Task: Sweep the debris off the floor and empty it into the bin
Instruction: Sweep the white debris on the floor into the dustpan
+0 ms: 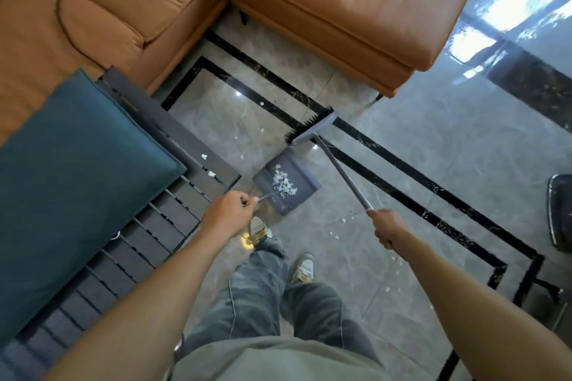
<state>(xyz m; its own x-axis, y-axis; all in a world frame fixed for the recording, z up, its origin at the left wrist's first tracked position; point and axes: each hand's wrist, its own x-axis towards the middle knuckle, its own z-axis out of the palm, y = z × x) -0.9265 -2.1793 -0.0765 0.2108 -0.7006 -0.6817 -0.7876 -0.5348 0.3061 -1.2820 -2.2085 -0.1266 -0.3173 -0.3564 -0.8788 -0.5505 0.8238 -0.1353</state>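
Hands apart: left hand grips the dustpan handle to pin it flat on the floor, right hand grips the broom, bristles at the pan's 12 o'clock to draw debris in.

Bright window glare on glossy floor

A single head-worn view looks steeply down from standing height at the floor ahead.

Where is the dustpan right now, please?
In the head view, the dustpan sits on the floor near the centre, its handle gripped by the left hand; the broom head lies just beyond it and the slatted bench is on its left.
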